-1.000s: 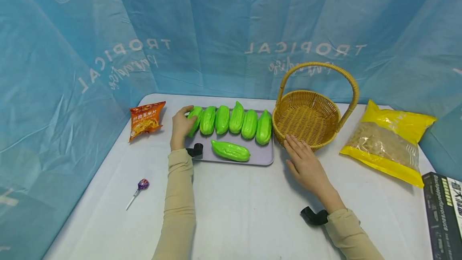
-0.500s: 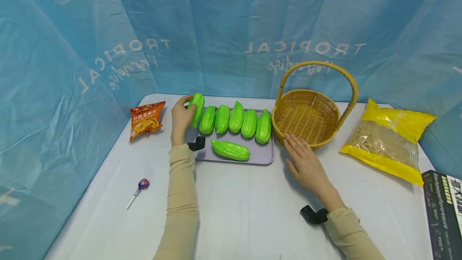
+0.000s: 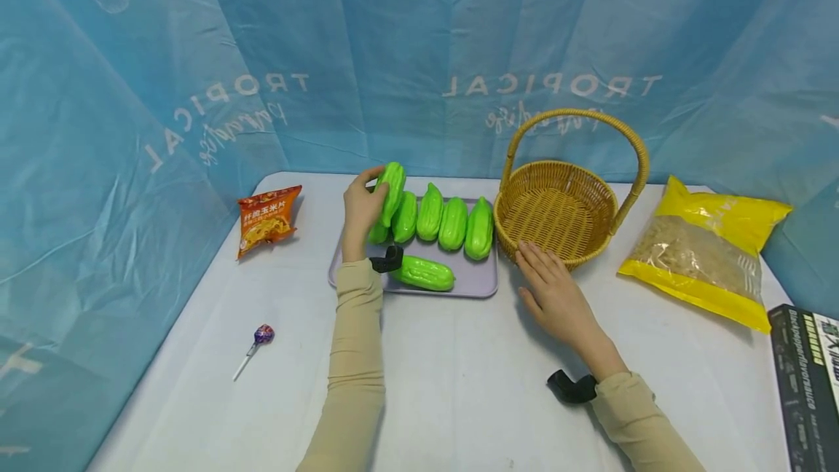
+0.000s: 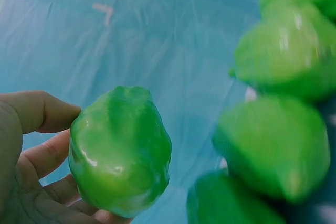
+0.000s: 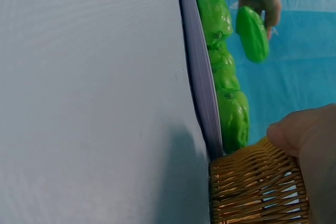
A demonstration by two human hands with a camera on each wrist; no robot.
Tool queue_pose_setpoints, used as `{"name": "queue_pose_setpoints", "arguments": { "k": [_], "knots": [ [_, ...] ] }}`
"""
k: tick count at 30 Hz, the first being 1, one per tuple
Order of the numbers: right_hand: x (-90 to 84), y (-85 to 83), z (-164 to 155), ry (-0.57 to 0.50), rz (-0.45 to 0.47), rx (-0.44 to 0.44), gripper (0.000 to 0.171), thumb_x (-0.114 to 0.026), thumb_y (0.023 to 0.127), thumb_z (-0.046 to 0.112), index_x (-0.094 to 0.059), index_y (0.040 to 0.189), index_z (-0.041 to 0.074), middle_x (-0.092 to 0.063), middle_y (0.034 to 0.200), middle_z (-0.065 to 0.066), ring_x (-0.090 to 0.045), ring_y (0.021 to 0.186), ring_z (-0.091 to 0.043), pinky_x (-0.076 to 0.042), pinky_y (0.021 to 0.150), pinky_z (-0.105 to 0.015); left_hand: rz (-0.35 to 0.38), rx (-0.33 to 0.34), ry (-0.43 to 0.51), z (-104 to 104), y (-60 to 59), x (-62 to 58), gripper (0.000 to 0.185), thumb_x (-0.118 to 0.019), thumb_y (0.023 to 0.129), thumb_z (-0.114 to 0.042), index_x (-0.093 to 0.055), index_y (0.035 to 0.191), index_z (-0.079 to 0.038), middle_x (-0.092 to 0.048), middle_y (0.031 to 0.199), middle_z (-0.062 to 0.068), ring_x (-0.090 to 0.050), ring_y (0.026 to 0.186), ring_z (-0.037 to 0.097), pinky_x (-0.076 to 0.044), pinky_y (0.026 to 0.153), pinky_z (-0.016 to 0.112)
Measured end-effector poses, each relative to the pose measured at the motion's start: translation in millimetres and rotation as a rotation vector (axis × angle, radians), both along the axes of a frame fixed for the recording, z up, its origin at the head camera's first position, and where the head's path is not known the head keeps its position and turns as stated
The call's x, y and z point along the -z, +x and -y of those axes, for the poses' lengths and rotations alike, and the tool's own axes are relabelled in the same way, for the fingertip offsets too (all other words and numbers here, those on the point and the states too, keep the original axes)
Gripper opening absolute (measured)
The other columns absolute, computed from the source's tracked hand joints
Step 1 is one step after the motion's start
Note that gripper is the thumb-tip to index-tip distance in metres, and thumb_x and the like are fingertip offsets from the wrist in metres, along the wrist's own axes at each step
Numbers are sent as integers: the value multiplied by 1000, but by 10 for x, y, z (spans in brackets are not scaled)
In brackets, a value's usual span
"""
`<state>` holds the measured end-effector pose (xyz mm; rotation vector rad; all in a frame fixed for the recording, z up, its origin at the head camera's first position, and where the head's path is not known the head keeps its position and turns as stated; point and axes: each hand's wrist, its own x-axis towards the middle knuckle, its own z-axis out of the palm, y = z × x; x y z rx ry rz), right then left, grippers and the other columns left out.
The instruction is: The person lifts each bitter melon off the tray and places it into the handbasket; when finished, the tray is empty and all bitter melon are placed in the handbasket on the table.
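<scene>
We see a green vegetable (image 3: 392,194) held aloft above the far edge of a tray (image 3: 475,281), left of that edge's middle. The left hand (image 3: 363,206) grips it, thumb and fingers bent against its sides, and the right wrist view shows it clear of the row beneath.

We read the step in hand as a carry, one vegetable picked out while the others wait. Five more stand in a row (image 3: 430,213) along the tray's far edge, the leftmost partly hidden behind the held one; a single vegetable (image 3: 426,273) lies crosswise by the near edge, partly behind the wrist.

Just beyond the tray's right edge sits a wicker basket (image 3: 557,217), nothing inside it, its handle upright. The right hand (image 3: 553,297) rests straight fingers on its near rim, which we take as steadying.

The next move, in our judgement, calls for a firm grip and enough height to pass over the row; should the path lead to the basket, the handle needs avoiding.

Farther out on the white table (image 3: 446,384), we find an orange snack bag (image 3: 265,217) near the far left corner, a lollipop (image 3: 264,334) toward the left edge, a yellow bag (image 3: 708,253) by the far right corner and a dark box (image 3: 800,384) at the right edge.
</scene>
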<state>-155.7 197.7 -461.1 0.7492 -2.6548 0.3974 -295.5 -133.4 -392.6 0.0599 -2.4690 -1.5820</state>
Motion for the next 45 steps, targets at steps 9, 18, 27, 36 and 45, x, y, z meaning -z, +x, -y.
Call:
{"name": "queue_pose_setpoints", "arguments": {
  "k": [9, 18, 27, 36, 45],
  "knots": [
    [-3, -12, -31, -12, -6, -2, 61, -63, 92, 15, -40, 145, -3, -34, 156, -16, -32, 143, -35, -22, 118, -49, -48, 77, 56, -325, 102, -249, 40, -52, 99, -17, -54, 138, -16, -50, 145, 9, -60, 117, 29, -41, 56, 25],
    [-13, -28, -16, -21, -20, -7, 62, -65, 91, 17, -42, 144, -4, -36, 154, -17, -34, 142, -36, -25, 117, -51, -77, 257, -10, -804, 155, -332, 38, -51, 99, -18, -55, 137, -18, -43, 149, 9, -54, 125, 30, -38, 49, 24],
    [-13, -14, 8, -7, 1, 5, 65, -67, 90, 21, -41, 145, -2, -35, 155, -17, -33, 143, -35, -19, 121, -46, -116, 440, -164, -1320, 199, -340, 39, -49, 98, -6, -57, 135, -12, -50, 140, 12, -56, 122, 30, -51, 72, 29],
    [-14, 2, 2, -7, 10, 3, 68, -69, 88, 22, -40, 146, -1, -35, 155, -17, -33, 143, -34, -25, 116, -53, -146, 470, -177, -1479, 256, -340, 36, -50, 99, -9, -58, 134, -12, -53, 137, 11, -56, 121, 29, -52, 93, 38],
    [-18, 12, 21, -13, 34, 18, 67, -68, 89, 23, -40, 146, -1, -33, 156, -16, -32, 143, -34, -23, 117, -52, -60, 659, -265, -1198, 503, -114, 38, -54, 98, -12, -57, 136, -14, -55, 140, 7, -57, 122, 27, -53, 93, 42]
  ]
}}
